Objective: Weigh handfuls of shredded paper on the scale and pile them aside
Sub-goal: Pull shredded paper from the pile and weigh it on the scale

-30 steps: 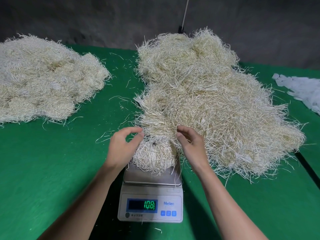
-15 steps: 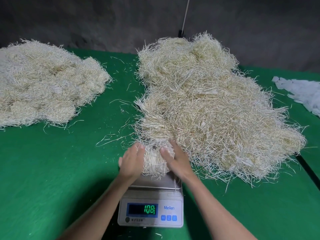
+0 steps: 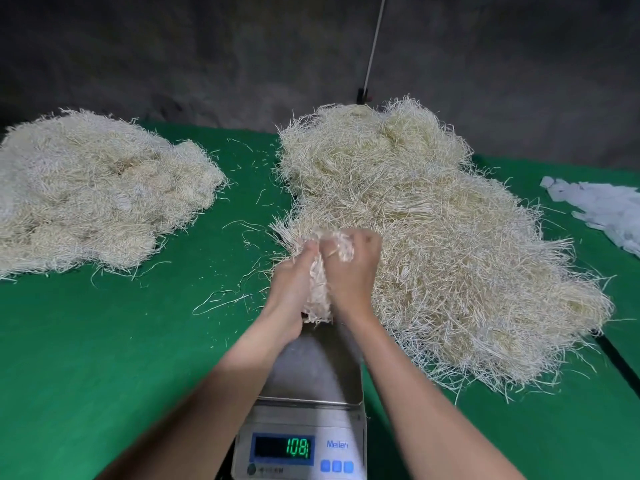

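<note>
Packing workshop: scale, paper heaps.

I see a green cloth over the table, pale flat scraps at its right edge, and a thin rod against the dark wall.

Soft, even light falls from above on the green table, while the wall beyond the hands is dim and grainy. A dark shadow lies under the forearms, beside the scale. The left hand, the right hand and the handful of paper they grip are smeared by motion blur. The scale's green digits glow clearly. Far left of the hands, the pile looks washed out.
</note>
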